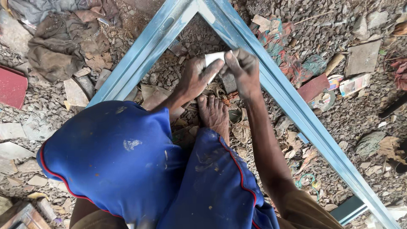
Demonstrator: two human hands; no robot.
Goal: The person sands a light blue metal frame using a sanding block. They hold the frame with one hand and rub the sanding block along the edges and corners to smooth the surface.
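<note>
Both my hands meet on a small white piece (pixel 213 57), maybe paper or thin card, I cannot tell which. My left hand (pixel 197 76) pinches its lower left part, thumb laid across its face and the fingers curled shut behind it. My right hand (pixel 242 70) closes on its right edge, fingertips pressed to it, so the white piece sits between the two grips with only its upper left part showing. It reads as a rough rectangle, long axis running left to right and tipped a little upward to the right; how far it extends under my right fingers is hidden.

The piece is held just inside the corner of a light blue metal frame (pixel 292 106), near the apex where the two bars join at the top of the view. One bar runs down to the left past my knee, the other down to the right along my right forearm. Whether the white piece touches the frame I cannot tell.

Directly below my hands my bare foot (pixel 214 114) rests on gravel and dry scraps inside the frame. My blue shorts (pixel 127 161) with red piping fill the lower view. Outside the frame lie crumpled brown cloth (pixel 59 46), a red slab (pixel 12 87), and a patterned rag (pixel 288 55).
</note>
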